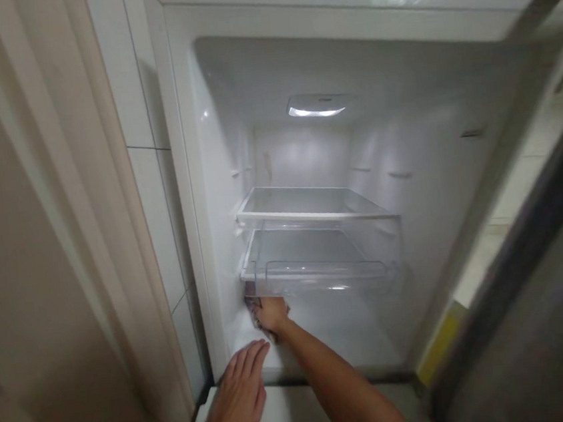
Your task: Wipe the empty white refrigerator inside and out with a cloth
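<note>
Inside the lit fridge (202, 246), we see a lower shelf (305, 245). Under its L end, our R hand (273, 314) is closed on a cloth (252, 305); below/in front of shelf, our L hand (240, 390) extends w/ straight fingers.

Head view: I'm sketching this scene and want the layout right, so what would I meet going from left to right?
Beige trim, white wall tiles, left hand, right hand, lit fridge lamp, yellow patch, dark fridge door.
</note>
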The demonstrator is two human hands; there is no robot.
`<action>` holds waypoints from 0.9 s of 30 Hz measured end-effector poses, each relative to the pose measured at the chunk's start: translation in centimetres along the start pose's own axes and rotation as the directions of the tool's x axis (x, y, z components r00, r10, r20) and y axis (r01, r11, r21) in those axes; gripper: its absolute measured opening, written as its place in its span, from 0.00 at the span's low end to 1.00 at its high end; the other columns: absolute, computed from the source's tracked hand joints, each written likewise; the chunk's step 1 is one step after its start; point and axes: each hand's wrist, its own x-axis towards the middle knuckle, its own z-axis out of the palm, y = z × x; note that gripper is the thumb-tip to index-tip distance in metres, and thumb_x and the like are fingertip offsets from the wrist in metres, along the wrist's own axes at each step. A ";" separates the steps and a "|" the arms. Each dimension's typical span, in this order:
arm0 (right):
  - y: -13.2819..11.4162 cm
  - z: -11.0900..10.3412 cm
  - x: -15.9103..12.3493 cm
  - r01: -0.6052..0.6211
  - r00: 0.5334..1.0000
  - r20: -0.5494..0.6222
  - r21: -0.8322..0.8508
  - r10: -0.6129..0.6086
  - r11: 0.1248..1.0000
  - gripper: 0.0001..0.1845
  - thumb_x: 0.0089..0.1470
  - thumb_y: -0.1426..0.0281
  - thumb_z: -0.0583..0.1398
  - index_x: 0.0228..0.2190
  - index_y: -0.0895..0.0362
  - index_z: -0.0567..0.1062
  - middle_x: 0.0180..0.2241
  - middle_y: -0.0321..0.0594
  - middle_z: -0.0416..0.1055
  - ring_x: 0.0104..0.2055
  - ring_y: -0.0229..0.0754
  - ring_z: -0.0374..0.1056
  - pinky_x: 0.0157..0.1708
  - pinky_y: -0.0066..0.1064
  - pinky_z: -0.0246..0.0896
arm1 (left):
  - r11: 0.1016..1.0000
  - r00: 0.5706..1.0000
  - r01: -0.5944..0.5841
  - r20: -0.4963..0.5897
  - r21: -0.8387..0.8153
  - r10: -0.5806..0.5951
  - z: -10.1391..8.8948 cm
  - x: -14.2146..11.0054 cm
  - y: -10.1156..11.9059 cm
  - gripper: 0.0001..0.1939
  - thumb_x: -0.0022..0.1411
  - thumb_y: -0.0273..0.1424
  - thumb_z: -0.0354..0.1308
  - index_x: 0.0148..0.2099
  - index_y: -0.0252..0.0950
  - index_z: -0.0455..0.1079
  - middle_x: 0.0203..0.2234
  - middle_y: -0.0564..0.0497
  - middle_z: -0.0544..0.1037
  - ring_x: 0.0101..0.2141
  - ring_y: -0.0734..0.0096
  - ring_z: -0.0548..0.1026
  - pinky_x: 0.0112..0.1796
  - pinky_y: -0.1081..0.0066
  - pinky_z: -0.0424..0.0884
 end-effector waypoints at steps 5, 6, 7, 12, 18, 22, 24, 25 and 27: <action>0.9 -2.9 -7.2 0.075 0.994 0.085 -0.041 -0.071 0.996 0.25 0.65 0.58 0.63 0.61 0.45 0.78 0.58 0.44 0.76 0.60 0.54 0.73 0.58 0.41 0.68 | 1.000 0.997 -0.023 -0.075 0.003 0.023 0.1 0.3 0.0 0.29 0.67 0.23 0.54 0.69 0.40 0.67 0.61 0.45 0.79 0.60 0.54 0.75 0.63 0.54 0.67; 1.2 -3.3 -8.5 0.072 0.994 0.089 -0.046 -0.068 0.996 0.25 0.65 0.57 0.62 0.61 0.44 0.78 0.58 0.44 0.76 0.59 0.54 0.74 0.57 0.41 0.69 | 0.999 0.995 -0.040 -0.089 0.012 0.041 0.1 0.3 -0.1 0.28 0.67 0.24 0.54 0.68 0.40 0.68 0.60 0.45 0.80 0.59 0.53 0.75 0.63 0.54 0.68; 1.4 -3.8 -9.6 0.066 0.994 0.089 -0.051 -0.061 0.997 0.26 0.65 0.56 0.61 0.62 0.44 0.77 0.58 0.45 0.76 0.59 0.54 0.74 0.57 0.41 0.69 | 0.998 0.993 -0.057 -0.104 0.020 0.059 0.0 0.4 -0.1 0.27 0.67 0.24 0.54 0.67 0.39 0.68 0.59 0.44 0.80 0.58 0.53 0.76 0.62 0.54 0.68; 3.2 -6.3 -13.0 -0.010 0.998 0.056 -0.102 0.016 0.995 0.30 0.62 0.54 0.63 0.64 0.45 0.75 0.59 0.48 0.74 0.59 0.56 0.73 0.57 0.44 0.69 | 0.995 0.984 -0.099 -0.149 0.016 0.101 -0.3 0.4 -0.3 0.35 0.67 0.24 0.55 0.75 0.40 0.61 0.61 0.45 0.80 0.59 0.55 0.76 0.62 0.57 0.69; 7.7 -9.3 -12.3 -0.375 0.925 -0.118 -0.146 0.360 0.915 0.26 0.65 0.64 0.61 0.63 0.56 0.75 0.60 0.60 0.73 0.64 0.64 0.71 0.59 0.52 0.68 | 0.992 0.986 -0.123 -0.107 0.035 0.126 0.0 0.4 -0.5 0.46 0.68 0.26 0.53 0.84 0.43 0.43 0.70 0.48 0.74 0.65 0.58 0.74 0.66 0.59 0.65; 10.8 -9.7 -10.3 -0.512 0.848 -0.218 -0.104 0.483 0.853 0.26 0.68 0.65 0.59 0.63 0.58 0.75 0.62 0.63 0.72 0.66 0.65 0.68 0.59 0.52 0.67 | 0.991 0.989 -0.121 -0.075 0.060 0.125 -0.1 0.4 -0.5 0.44 0.69 0.26 0.52 0.83 0.44 0.46 0.73 0.50 0.70 0.68 0.60 0.71 0.68 0.58 0.62; 11.8 -9.4 -9.0 -0.525 0.836 -0.235 -0.083 0.495 0.847 0.21 0.69 0.64 0.58 0.56 0.61 0.80 0.60 0.65 0.74 0.67 0.66 0.67 0.61 0.53 0.65 | 0.992 0.992 -0.112 -0.059 0.062 0.115 -0.3 0.4 -0.4 0.43 0.69 0.26 0.53 0.83 0.44 0.48 0.74 0.51 0.70 0.68 0.60 0.71 0.68 0.58 0.62; 12.2 -9.1 -8.2 -0.527 0.834 -0.234 -0.068 0.500 0.847 0.20 0.70 0.63 0.58 0.51 0.62 0.83 0.58 0.65 0.76 0.67 0.65 0.67 0.62 0.53 0.64 | 0.992 0.993 -0.107 -0.049 0.062 0.110 -0.4 0.5 -0.3 0.43 0.69 0.26 0.53 0.83 0.44 0.49 0.74 0.51 0.69 0.68 0.60 0.70 0.68 0.59 0.61; 12.9 -8.5 -6.4 -0.534 0.828 -0.211 -0.017 0.519 0.845 0.19 0.72 0.61 0.58 0.44 0.61 0.84 0.51 0.62 0.80 0.64 0.62 0.71 0.63 0.52 0.64 | 0.994 0.995 -0.095 -0.023 0.056 0.096 -0.7 0.6 -0.1 0.43 0.68 0.26 0.53 0.82 0.43 0.50 0.74 0.52 0.69 0.69 0.60 0.69 0.68 0.58 0.60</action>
